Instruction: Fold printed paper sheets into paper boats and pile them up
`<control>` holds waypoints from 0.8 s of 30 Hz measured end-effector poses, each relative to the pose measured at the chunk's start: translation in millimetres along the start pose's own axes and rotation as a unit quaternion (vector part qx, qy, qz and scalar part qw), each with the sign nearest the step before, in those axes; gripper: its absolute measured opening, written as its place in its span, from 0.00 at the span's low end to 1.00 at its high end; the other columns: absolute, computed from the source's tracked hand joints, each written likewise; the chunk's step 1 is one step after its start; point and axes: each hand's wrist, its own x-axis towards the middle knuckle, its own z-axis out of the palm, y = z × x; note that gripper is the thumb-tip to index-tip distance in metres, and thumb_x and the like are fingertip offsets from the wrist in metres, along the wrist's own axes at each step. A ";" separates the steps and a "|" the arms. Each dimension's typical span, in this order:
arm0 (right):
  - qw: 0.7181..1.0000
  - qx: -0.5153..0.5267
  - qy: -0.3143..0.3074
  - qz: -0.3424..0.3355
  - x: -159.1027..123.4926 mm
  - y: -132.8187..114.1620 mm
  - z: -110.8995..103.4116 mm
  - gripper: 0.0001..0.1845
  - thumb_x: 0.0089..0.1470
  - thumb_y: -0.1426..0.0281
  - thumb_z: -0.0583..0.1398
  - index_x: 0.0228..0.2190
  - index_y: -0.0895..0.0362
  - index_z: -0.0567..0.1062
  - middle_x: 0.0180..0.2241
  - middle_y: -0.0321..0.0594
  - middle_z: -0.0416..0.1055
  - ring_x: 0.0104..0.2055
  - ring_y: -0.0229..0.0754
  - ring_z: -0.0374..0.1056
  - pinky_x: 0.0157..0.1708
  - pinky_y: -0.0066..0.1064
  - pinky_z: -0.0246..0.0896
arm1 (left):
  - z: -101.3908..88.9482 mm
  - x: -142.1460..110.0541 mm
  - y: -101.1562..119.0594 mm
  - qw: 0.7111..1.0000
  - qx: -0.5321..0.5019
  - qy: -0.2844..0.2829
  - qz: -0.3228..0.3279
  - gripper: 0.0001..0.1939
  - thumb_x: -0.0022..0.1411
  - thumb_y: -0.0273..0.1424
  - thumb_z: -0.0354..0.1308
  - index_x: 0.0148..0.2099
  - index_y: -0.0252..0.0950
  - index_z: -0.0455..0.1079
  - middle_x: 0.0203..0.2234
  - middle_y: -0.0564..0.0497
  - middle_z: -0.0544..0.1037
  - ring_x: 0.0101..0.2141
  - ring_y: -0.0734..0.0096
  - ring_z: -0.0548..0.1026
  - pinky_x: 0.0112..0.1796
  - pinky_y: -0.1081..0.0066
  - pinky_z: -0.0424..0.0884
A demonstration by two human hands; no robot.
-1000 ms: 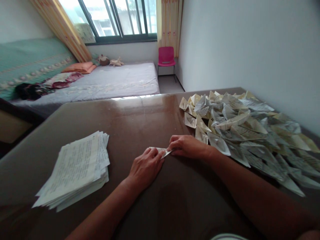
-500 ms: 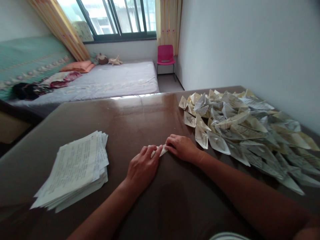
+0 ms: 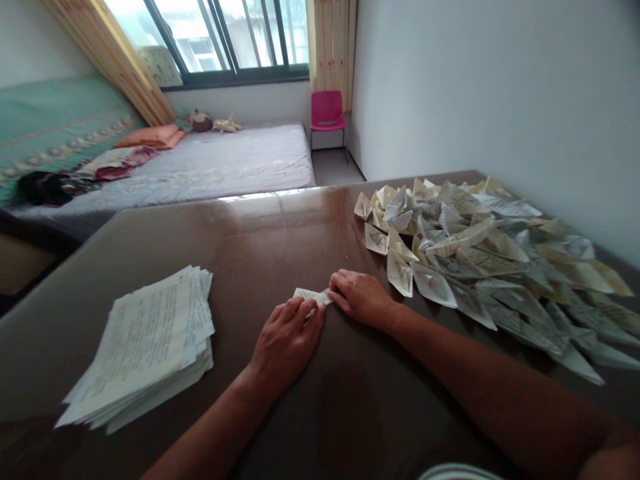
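Note:
A small piece of folded paper [image 3: 311,295] lies on the brown tabletop [image 3: 250,247] between my two hands. My left hand [image 3: 291,333] presses down on its near side, fingers close together and partly covering it. At the paper's right end, the curled fingers of my right hand [image 3: 357,293] pinch the tip. Right of that hand spreads a large heap of folded paper boats [image 3: 475,247]. To the left of my left hand is a stack of printed paper sheets [image 3: 145,340].
Beyond the table's far edge stands a bed [image 3: 250,150] with orange pillows [image 3: 150,137] and soft toys. A pink chair [image 3: 327,113] is by the window, and a white wall [image 3: 475,87] runs along the right. A striped rim [image 3: 460,472] shows at the bottom edge.
My left hand has slid slightly back toward me, its fingers now lower on the paper, so more of the folded paper shows. My right hand stays at the right end. The view has shifted slightly.

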 end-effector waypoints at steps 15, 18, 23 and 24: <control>0.998 0.065 0.012 -0.024 -3.1 -0.3 -2.3 0.06 0.59 0.66 0.56 0.35 0.54 0.71 0.38 0.36 0.70 0.36 0.36 0.67 0.32 0.26 0.52 | 1.1 2.0 0.2 0.993 -0.004 -0.107 -0.051 0.13 0.67 0.32 0.50 0.51 0.37 0.70 0.42 0.47 0.75 0.41 0.62 0.71 0.37 0.63 0.70; 0.998 0.057 -0.004 -0.024 -3.4 -2.0 -1.2 0.09 0.60 0.64 0.55 0.34 0.53 0.73 0.38 0.37 0.71 0.35 0.37 0.68 0.32 0.27 0.52 | 3.4 2.0 -5.4 0.993 -0.023 -0.103 -0.057 0.13 0.67 0.33 0.49 0.50 0.39 0.71 0.40 0.48 0.75 0.39 0.63 0.71 0.37 0.65 0.70; 0.997 0.077 -0.019 0.002 -0.9 -0.3 2.1 0.07 0.59 0.65 0.57 0.35 0.53 0.74 0.37 0.37 0.71 0.36 0.37 0.67 0.34 0.27 0.53 | 17.1 1.1 -23.6 0.988 -0.057 -0.071 -0.126 0.19 0.68 0.33 0.48 0.59 0.36 0.63 0.54 0.43 0.69 0.54 0.58 0.65 0.51 0.60 0.66; 0.996 0.083 -0.021 -0.001 -0.6 0.5 2.2 0.07 0.59 0.65 0.57 0.35 0.53 0.74 0.37 0.37 0.71 0.36 0.37 0.67 0.34 0.27 0.54 | 20.0 1.0 -26.7 0.987 -0.062 -0.076 -0.129 0.22 0.68 0.34 0.48 0.62 0.34 0.59 0.57 0.42 0.66 0.57 0.56 0.62 0.53 0.58 0.65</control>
